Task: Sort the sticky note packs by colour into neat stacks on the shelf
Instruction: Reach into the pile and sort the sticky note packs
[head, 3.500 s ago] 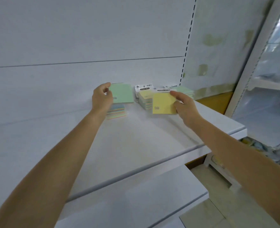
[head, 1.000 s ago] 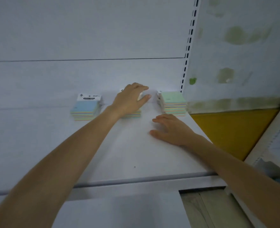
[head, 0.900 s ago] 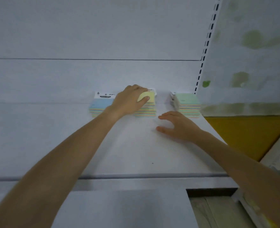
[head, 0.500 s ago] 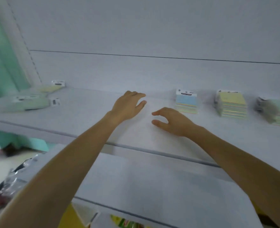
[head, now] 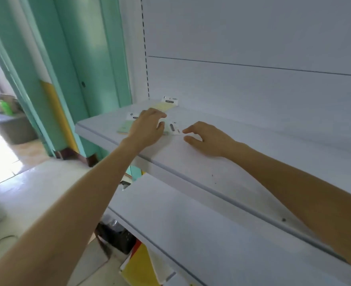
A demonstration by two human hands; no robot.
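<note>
Shifted to frame centre, your left hand [head: 147,129] and right hand [head: 207,139] are loosely open, holding nothing, beside likely light, slick packs [head: 173,129]; pinch their edges.

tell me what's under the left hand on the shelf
The left hand covers the right part of a pale green pack; its left edge shows. A second pack sticks out by the thumb, white header end only; the rest is hidden.
</note>
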